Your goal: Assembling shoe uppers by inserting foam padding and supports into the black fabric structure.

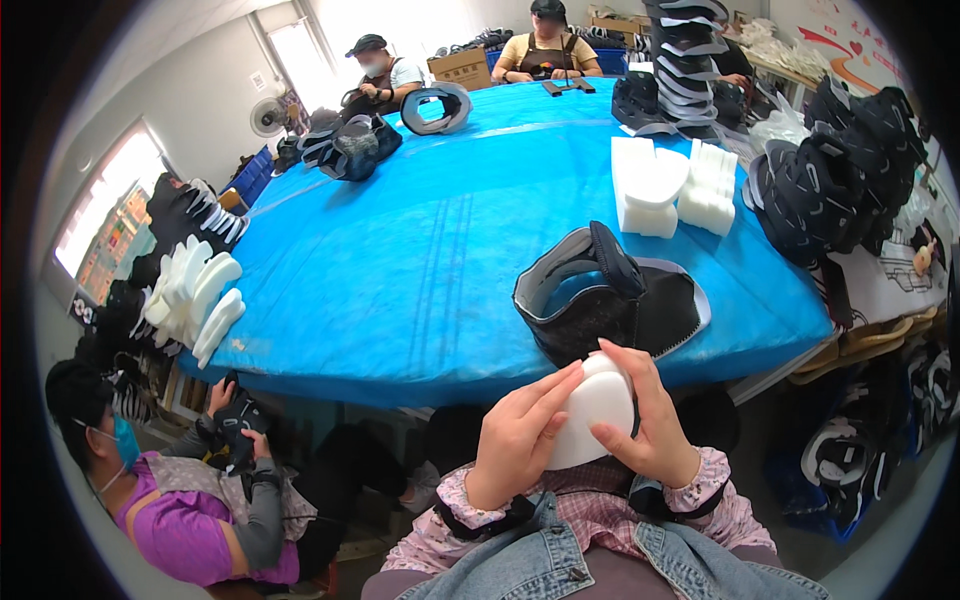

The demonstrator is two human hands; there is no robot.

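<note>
Over my lap, just off the near table edge, a white rounded foam pad point(597, 415) is pressed between my two hands. My left hand point(512, 432) lies along its left side, fingers stretched toward the tip. Thumb on the face and fingers round the far edge, my right hand point(655, 430) grips the other side. Right beyond my fingertips a black shoe upper point(605, 328) with a grey lining rests on the blue-covered table point(400, 270). Its padded collar opening faces up, and its pale-edged toe end points right.
White foam pads stand in stacks point(648, 190) beyond the shoe upper. Black uppers pile up at right point(820, 190), and a tall stack point(685, 75) rises behind. More foam pads point(195, 295) lie at the left edge. A co-worker point(190, 500) sits close at left; others sit across the table.
</note>
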